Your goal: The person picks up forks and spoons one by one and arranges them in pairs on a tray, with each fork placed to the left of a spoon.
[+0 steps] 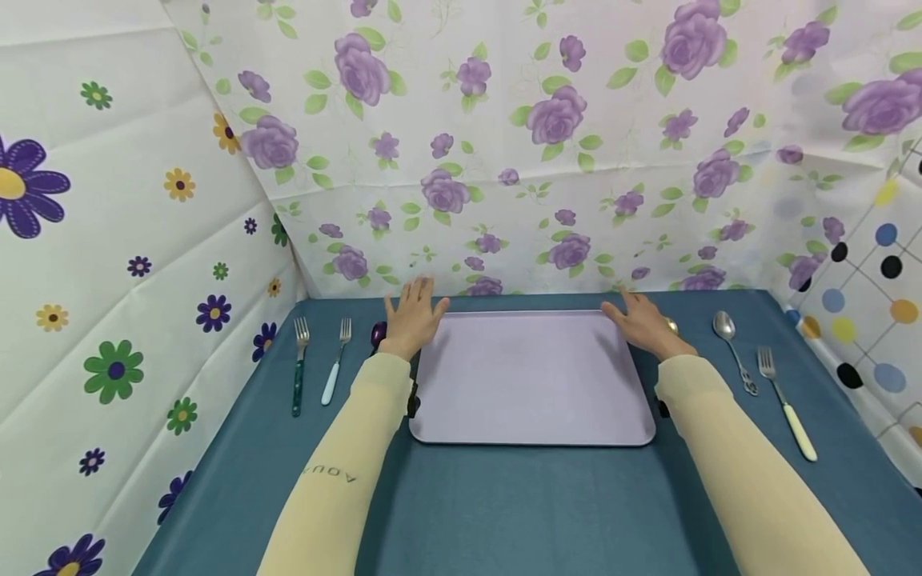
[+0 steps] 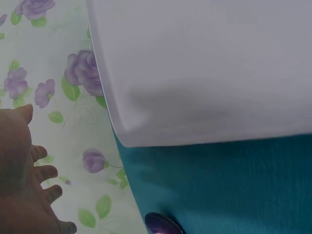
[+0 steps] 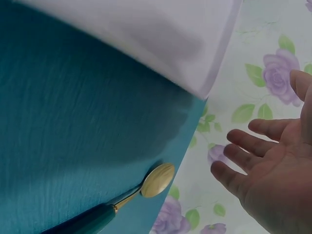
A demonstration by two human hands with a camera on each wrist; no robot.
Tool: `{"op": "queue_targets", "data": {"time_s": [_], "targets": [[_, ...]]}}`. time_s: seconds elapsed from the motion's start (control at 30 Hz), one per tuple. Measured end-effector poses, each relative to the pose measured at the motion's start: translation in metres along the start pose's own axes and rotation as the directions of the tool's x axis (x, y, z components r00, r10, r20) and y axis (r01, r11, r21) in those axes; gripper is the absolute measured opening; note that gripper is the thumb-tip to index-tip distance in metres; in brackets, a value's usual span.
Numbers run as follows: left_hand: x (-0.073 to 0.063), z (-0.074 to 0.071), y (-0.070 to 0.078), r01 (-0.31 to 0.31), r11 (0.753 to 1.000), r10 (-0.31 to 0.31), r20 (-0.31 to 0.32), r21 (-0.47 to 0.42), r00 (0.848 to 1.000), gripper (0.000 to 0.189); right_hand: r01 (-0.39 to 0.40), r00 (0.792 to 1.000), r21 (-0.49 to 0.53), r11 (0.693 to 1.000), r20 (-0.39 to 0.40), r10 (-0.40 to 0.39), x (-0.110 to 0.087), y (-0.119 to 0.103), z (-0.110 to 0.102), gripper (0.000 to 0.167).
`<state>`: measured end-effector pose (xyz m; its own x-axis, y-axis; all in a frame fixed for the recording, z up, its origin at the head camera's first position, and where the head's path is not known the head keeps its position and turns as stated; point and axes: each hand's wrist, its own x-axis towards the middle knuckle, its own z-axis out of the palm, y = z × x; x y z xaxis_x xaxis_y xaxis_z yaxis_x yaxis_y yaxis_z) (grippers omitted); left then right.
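Note:
A pale lilac rectangular tray (image 1: 533,380) lies flat on the blue-green tabletop. My left hand (image 1: 412,320), fingers spread and holding nothing, hovers by the tray's far left corner. By the far right corner, my right hand (image 1: 646,322) is likewise extended with nothing in it. Close to the left hand is a dark purple spoon (image 2: 163,223), mostly covered by that hand and arm in the head view. Beside the right hand lies a spoon with a gold bowl (image 3: 158,179) and dark green handle, largely hidden behind that hand in the head view.
Left of the tray lie a green-handled fork (image 1: 298,368) and a fork with a pale blue handle (image 1: 336,364). On the right are a silver spoon (image 1: 733,348) and a cream-handled fork (image 1: 785,404). Floral sheets (image 1: 461,160) enclose the table's back and sides.

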<state>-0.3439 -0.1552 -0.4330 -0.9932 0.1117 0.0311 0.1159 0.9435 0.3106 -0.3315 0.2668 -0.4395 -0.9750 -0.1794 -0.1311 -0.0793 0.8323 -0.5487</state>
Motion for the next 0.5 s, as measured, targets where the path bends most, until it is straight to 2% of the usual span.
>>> {"op": "queue_targets", "data": {"time_s": [0.33,0.5], "targets": [[-0.016,-0.004,-0.011,0.007,0.999,-0.007,0.009,-0.033,1.0,0.068,-0.038,0.999,-0.002,0.999,0.023,0.038,0.0,0.012,0.002,0.089],[-0.019,-0.003,-0.02,0.015,0.999,-0.015,0.0,-0.029,1.0,0.069,-0.028,0.999,-0.02,0.999,0.022,0.028,0.0,0.017,0.003,0.091]]}}
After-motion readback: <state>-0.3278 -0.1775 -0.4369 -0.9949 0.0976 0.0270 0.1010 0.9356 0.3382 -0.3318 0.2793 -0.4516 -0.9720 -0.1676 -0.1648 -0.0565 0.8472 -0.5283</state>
